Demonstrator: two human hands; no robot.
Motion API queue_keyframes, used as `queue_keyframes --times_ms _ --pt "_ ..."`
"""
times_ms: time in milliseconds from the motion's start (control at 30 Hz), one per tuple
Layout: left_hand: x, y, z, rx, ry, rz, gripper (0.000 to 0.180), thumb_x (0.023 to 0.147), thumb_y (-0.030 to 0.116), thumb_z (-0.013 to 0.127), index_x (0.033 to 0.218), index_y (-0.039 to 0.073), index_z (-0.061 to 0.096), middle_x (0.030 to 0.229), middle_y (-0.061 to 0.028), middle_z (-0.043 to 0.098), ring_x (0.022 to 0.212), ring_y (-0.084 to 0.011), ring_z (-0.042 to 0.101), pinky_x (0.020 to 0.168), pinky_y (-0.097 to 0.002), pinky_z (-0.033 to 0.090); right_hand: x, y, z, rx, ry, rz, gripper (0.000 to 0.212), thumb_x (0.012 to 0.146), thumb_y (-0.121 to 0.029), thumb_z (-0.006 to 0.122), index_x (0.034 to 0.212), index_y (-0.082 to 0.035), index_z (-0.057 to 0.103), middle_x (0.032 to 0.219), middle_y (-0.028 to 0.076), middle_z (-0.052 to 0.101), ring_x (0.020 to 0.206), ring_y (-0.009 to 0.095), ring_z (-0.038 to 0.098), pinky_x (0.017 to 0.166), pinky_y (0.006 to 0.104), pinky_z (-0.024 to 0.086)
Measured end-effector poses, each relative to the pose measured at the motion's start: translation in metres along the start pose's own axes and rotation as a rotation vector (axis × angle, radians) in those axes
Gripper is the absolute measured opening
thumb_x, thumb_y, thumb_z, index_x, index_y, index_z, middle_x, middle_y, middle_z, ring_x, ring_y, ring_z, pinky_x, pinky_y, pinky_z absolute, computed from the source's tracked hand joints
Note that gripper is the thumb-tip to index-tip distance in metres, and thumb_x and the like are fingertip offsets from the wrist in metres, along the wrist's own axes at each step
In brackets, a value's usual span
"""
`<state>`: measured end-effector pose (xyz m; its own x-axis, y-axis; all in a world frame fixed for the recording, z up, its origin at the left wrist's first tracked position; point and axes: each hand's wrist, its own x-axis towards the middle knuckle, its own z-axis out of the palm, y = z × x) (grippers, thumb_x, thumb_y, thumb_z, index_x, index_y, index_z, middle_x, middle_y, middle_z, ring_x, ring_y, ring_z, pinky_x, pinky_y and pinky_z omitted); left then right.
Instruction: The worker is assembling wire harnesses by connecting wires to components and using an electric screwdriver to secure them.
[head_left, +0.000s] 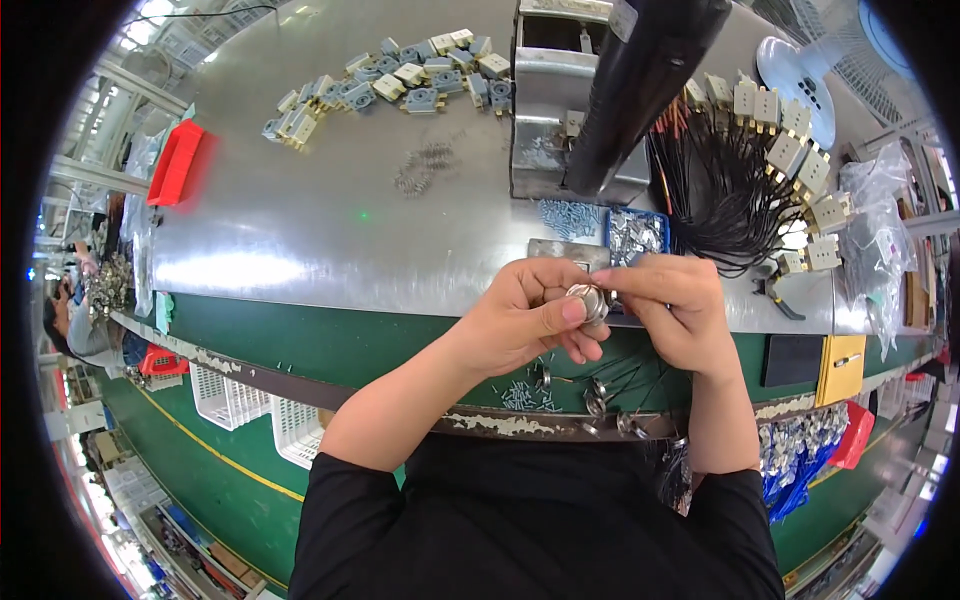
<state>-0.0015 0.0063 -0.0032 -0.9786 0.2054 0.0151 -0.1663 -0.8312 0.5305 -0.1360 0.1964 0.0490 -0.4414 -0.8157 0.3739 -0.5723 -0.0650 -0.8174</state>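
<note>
My left hand (525,315) grips a small round silver metal part (590,303) between thumb and fingers, above the front of the workbench. Around its far right edge close the fingertips of my right hand (685,305), pinched together; whatever they hold is too small to make out. Just beyond my hands is a metal plate or block (556,249), partly covered by them. Beside it stands a blue tray (667,236) of small shiny metal pieces, with a pile of small screws (570,217) to its left.
A metal fixture with a thick black post (640,95) rises behind the hands. Grey and cream switch-like parts (410,75) lie far left, near loose springs (424,167). Black wires with cream connectors (735,205), pliers (778,299) and a notebook (841,370) are right. Screws (525,397) lie in front.
</note>
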Motion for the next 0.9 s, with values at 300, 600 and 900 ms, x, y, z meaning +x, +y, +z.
queue_keyframes --times_ms 300,600,900 --pt "0.009 0.009 0.032 0.566 0.369 0.051 0.03 0.103 0.009 0.07 0.128 -0.006 0.064 0.103 -0.0168 0.078 0.09 -0.0253 0.078 0.077 -0.0322 0.064 -0.001 -0.019 0.005 0.077 -0.043 0.137 0.035 0.088 0.001 0.059 0.12 0.006 0.073 0.069 0.011 0.061 0.058 0.019 0.059 0.057 0.0311 0.043" --pt "0.011 0.005 0.026 1.207 0.345 0.403 0.022 0.098 0.009 0.076 0.116 -0.002 0.071 0.096 -0.0088 0.078 0.08 -0.0113 0.072 0.069 -0.0299 0.057 -0.019 -0.01 0.013 0.221 0.095 0.356 0.034 0.097 0.001 0.056 0.127 0.004 0.071 0.071 0.0 0.061 0.065 0.007 0.057 0.061 0.0221 0.043" --pt "0.012 0.026 0.022 0.736 0.137 -0.051 0.023 0.112 0.018 0.053 0.107 -0.002 0.064 0.077 -0.0076 0.068 0.054 -0.0086 0.056 0.051 -0.0226 0.043 -0.009 -0.008 -0.003 0.199 -0.043 0.312 0.031 0.099 0.0 0.064 0.128 0.005 0.072 0.085 0.011 0.074 0.074 0.014 0.07 0.068 0.0278 0.054"
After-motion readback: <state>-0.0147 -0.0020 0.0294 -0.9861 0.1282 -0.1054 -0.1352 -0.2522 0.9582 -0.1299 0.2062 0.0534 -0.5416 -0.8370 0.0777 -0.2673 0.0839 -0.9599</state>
